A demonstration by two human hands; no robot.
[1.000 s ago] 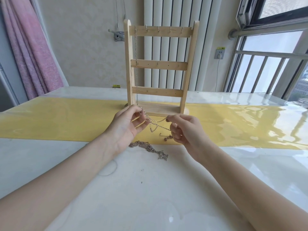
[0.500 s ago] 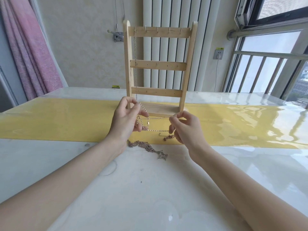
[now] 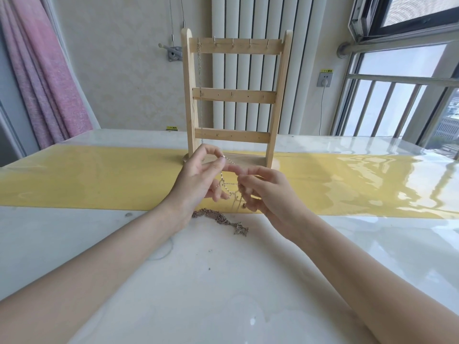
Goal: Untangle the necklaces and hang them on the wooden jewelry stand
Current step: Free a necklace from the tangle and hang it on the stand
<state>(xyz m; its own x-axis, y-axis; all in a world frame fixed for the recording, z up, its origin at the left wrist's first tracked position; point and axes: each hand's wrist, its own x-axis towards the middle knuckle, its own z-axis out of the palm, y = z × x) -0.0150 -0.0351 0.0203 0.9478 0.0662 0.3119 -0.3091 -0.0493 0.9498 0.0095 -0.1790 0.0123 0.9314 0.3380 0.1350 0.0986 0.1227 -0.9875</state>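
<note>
- As we look down through the head camera, our left hand [image 3: 198, 177] is raised just in front of the tall ladder-shaped wooden jewelry stand [image 3: 234, 95], thumb and forefinger curled together and pinching a thin silver chain necklace [image 3: 227, 186] near its small ring end.
- Our right hand [image 3: 263, 192] sits just beside the left, fingers curled, pinching the same silver chain lower down; loose strands and a small knot of it dangle between the two hands above the table.
- On the glossy white marble-look table [image 3: 198, 281], just below and between our wrists, a bunched tangle of darker bronze-toned chains [image 3: 218, 219] lies flat, touching neither hand as far as we can tell.
- We see one fine silver chain already hanging [image 3: 199, 78] from the leftmost hook of the stand's top bar, running straight down past the two lower bars.
- Beneath the stand's base, a yellow runner strip [image 3: 87, 175] crosses the table from side to side, and our hands hover over its near edge.
- Behind the stand rises a white ribbed radiator panel [image 3: 250, 18], with a pink curtain [image 3: 42, 70] at the left.
- At the right are a railed window [image 3: 402, 95] and a grey wall socket [image 3: 325, 79] with a cord hanging from it.
</note>
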